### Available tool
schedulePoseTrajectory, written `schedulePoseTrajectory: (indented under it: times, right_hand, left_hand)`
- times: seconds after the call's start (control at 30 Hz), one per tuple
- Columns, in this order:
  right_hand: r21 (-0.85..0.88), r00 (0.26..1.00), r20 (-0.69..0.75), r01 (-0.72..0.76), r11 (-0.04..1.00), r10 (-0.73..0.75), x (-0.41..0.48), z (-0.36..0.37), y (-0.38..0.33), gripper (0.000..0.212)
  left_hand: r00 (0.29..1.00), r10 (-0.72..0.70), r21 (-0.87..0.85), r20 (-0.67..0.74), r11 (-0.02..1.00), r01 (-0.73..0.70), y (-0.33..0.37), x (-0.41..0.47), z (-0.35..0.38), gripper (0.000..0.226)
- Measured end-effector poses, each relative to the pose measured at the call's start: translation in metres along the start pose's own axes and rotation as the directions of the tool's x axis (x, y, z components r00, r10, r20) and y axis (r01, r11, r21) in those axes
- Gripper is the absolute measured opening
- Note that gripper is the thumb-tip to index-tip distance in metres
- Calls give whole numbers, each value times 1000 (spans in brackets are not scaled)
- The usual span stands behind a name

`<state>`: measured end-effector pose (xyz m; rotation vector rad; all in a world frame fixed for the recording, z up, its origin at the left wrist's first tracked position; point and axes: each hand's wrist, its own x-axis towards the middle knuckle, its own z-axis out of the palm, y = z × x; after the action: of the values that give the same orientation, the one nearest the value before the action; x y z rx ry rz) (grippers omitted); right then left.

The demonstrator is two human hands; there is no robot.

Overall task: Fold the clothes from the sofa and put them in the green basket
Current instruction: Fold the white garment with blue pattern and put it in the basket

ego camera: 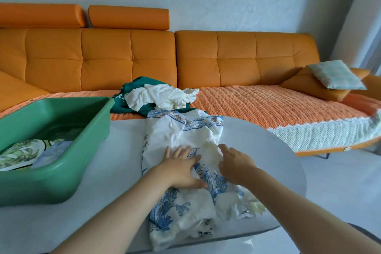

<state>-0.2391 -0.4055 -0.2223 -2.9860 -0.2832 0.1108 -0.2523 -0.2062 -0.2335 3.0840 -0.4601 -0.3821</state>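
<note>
Right of the green basket [41, 187], the blue-printed garment [185, 130] lies on the table [103, 171], left hand [181, 169] flat on it; right hand [235, 163] touching, grip unclear; green top [120, 105] behind basket: lettering unreadable

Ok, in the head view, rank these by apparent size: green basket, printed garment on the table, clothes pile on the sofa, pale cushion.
1. The green basket and printed garment look alike in size and both lie near the camera, so they are left unranked.
2. The clothes pile.
3. The pale cushion, smallest, though also farthest.
</note>
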Motion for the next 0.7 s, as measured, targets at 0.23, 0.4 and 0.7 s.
schedulePoseTrajectory:
  times: [0.23,0.4,0.7]
  right_hand:
    - [-1,991,131,-1,1000,1,-15,-19,26,63]
    - [-95,993,120,25,995,-14,-16,-23,37,83]
    - [-7,945,60,322,947,-321,12,-3,11,48]
  left_hand:
    - [981,171,-3,93,985,-172,30,-5,13,98]
    - [975,220,-203,38,957,-208,30,-1,1,92]
    - [988,-115,-72,-104,992,108,-13,28,6,79]
